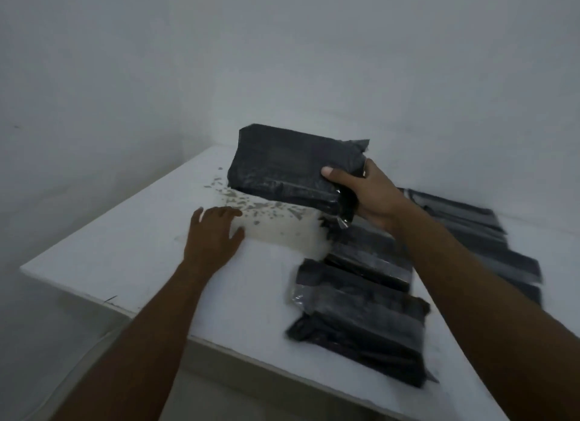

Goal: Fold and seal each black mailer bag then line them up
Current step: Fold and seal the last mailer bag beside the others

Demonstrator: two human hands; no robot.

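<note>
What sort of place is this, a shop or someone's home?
Likely a small, plain packing corner; shop or home cannot be told. A white flat-topped table stands against bare pale walls, and folded black plastic mailer bags lie in a row on it.

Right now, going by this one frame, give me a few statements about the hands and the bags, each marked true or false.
1. The right hand grips a black mailer bag, held tilted. True.
2. The left hand holds the same bag. False: it rests on the white table with its fingers spread, apart from the bag.
3. Other black bags lie on the table beneath and beside the right forearm. True.
4. The table top shows no debris. False: small grey flecks are scattered between the left hand and the held bag.
</note>
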